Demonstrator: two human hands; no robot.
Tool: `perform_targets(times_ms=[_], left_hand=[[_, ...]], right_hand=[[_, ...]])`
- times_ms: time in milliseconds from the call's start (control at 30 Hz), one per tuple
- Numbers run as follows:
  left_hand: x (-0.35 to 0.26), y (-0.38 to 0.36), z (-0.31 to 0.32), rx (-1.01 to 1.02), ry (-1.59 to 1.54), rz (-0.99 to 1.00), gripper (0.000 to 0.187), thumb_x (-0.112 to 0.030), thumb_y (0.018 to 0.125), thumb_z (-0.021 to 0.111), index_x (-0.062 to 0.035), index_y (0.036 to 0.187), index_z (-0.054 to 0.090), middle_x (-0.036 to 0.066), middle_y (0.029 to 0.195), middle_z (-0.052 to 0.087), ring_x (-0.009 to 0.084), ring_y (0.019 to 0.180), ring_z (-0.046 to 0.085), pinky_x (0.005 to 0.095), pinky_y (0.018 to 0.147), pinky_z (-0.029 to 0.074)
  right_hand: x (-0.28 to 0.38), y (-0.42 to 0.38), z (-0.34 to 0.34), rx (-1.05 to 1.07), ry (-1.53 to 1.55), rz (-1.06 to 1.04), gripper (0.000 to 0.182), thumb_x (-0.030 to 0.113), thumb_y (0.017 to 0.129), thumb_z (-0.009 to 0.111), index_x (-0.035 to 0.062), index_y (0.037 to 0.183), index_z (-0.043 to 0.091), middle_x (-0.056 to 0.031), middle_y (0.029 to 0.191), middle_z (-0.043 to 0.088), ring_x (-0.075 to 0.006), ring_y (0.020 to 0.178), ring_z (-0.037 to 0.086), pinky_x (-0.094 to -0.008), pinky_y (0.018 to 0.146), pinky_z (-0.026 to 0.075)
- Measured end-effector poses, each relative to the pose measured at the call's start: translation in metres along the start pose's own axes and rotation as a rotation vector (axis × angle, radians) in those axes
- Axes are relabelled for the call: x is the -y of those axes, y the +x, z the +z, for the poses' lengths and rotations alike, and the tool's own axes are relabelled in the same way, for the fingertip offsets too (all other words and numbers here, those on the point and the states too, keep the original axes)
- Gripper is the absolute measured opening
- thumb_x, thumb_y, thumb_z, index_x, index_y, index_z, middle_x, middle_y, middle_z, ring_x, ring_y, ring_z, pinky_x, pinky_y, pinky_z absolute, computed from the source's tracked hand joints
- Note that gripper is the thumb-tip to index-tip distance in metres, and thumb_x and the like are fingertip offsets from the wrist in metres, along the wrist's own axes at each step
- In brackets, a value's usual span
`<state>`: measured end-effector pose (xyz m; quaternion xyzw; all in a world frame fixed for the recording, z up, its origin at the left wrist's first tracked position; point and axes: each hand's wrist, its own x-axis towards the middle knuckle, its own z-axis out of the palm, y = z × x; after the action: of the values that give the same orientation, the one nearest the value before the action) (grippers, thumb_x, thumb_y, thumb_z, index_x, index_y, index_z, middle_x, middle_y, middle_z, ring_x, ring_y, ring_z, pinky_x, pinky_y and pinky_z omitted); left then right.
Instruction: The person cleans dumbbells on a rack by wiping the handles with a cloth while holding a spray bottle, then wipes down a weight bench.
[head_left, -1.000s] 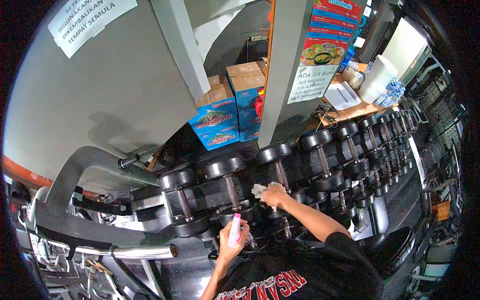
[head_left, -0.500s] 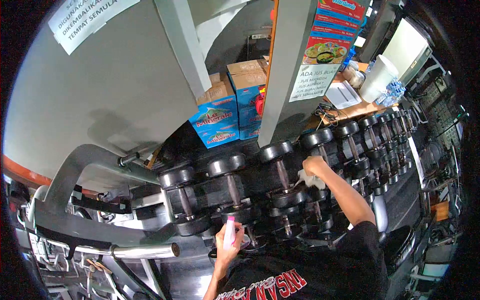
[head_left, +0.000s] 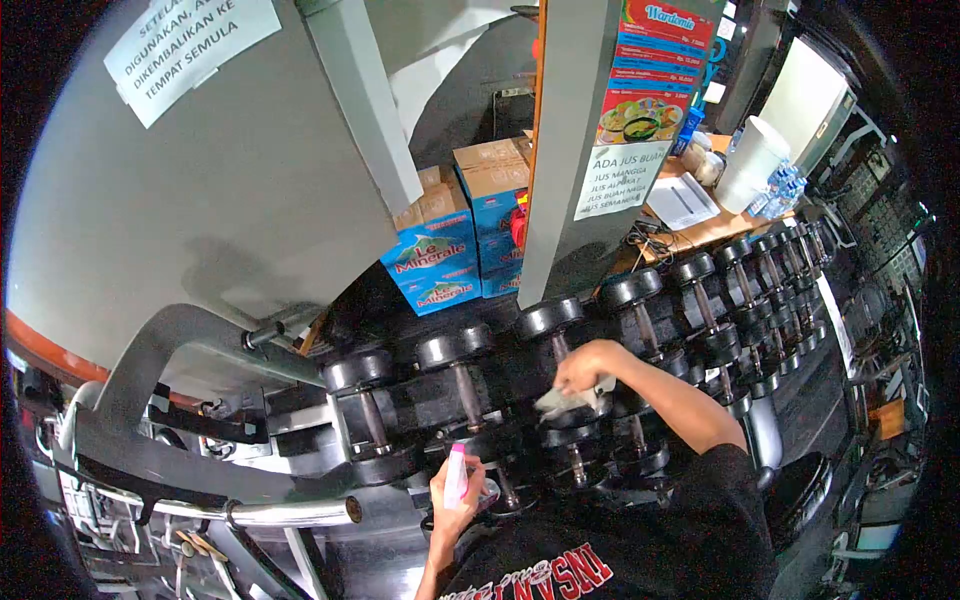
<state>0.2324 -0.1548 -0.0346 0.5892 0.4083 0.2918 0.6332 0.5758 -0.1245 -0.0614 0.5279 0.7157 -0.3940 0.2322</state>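
Observation:
My right hand (head_left: pixel 592 366) grips a crumpled pale cloth (head_left: pixel 566 404) over a black dumbbell (head_left: pixel 549 317). The cloth covers part of that dumbbell's lower end and handle. Low in the view, my left hand (head_left: pixel 450 514) is wrapped round a white spray bottle (head_left: pixel 456 482) with a pink tip, most of its body hidden by the fingers. Just above the bottle lies another dumbbell (head_left: pixel 466 392) with a bare metal handle. To its left rests a further dumbbell (head_left: pixel 371 415) on the same upper row of the rack.
More dumbbells (head_left: pixel 705 290) run off to the right in two tiers. A grey pillar (head_left: pixel 560 215) and blue cartons (head_left: pixel 436 262) stand behind the rack. Papers and a white container (head_left: pixel 752 165) sit on a wooden table (head_left: pixel 705 232). A chrome bar (head_left: pixel 290 512) juts in at lower left.
My right hand has moved left with the cloth, from one dumbbell to the neighbouring one. My left hand keeps the spray bottle in nearly the same place. The view has tilted slightly.

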Motion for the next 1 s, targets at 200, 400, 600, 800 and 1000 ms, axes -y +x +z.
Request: perform_targets(times_ms=[200,400,600,800,1000], left_hand=[[-0.013,-0.010,-0.001,0.025,0.081,0.024,0.008,-0.004,0.084,0.059,0.0015,0.091,0.057,0.005,0.067,0.060,0.0111,0.059,0.059,0.0254,0.055,0.047],[-0.006,-0.031,-0.012,0.142,0.080,0.141,0.011,-0.005,0.084,0.063,0.0005,0.094,0.059,0.003,0.074,0.061,0.0085,0.058,0.058,0.0236,0.052,0.046],[0.003,-0.047,-0.019,0.212,0.042,0.068,0.010,-0.005,0.084,0.063,0.0002,0.092,0.059,0.004,0.071,0.061,0.0097,0.059,0.061,0.0250,0.053,0.048],[0.002,-0.061,-0.022,0.247,0.113,0.068,0.010,-0.008,0.085,0.063,-0.0007,0.092,0.060,0.003,0.069,0.060,0.0092,0.057,0.058,0.0246,0.053,0.047],[0.011,-0.066,-0.017,0.277,0.130,0.032,0.012,-0.008,0.085,0.063,-0.0012,0.094,0.061,0.004,0.070,0.061,0.0078,0.057,0.056,0.0243,0.053,0.046]], right_hand=[[0.019,-0.033,-0.035,-0.586,0.697,-0.283,0.046,0.040,0.095,0.052,-0.0007,0.114,0.058,-0.0110,0.097,0.066,-0.0178,0.087,0.059,-0.0339,0.079,0.047],[0.079,-0.002,0.065,-0.978,2.409,-0.656,0.059,0.032,0.085,0.067,0.0039,0.131,0.044,-0.0134,0.123,0.057,-0.0276,0.108,0.059,-0.0393,0.087,0.051],[0.116,-0.019,0.157,-1.273,2.499,-0.904,0.057,0.034,0.088,0.061,0.0083,0.135,0.041,-0.0136,0.136,0.048,-0.0343,0.123,0.048,-0.0552,0.102,0.040],[0.115,-0.030,0.196,-1.866,2.284,-0.365,0.050,0.034,0.092,0.057,0.0056,0.132,0.046,-0.0122,0.129,0.053,-0.0281,0.118,0.051,-0.0461,0.100,0.041],[0.114,0.005,0.191,-1.591,0.355,0.719,0.045,0.013,0.083,0.058,0.0091,0.128,0.052,-0.0203,0.134,0.044,-0.0374,0.124,0.042,-0.0424,0.105,0.036]])
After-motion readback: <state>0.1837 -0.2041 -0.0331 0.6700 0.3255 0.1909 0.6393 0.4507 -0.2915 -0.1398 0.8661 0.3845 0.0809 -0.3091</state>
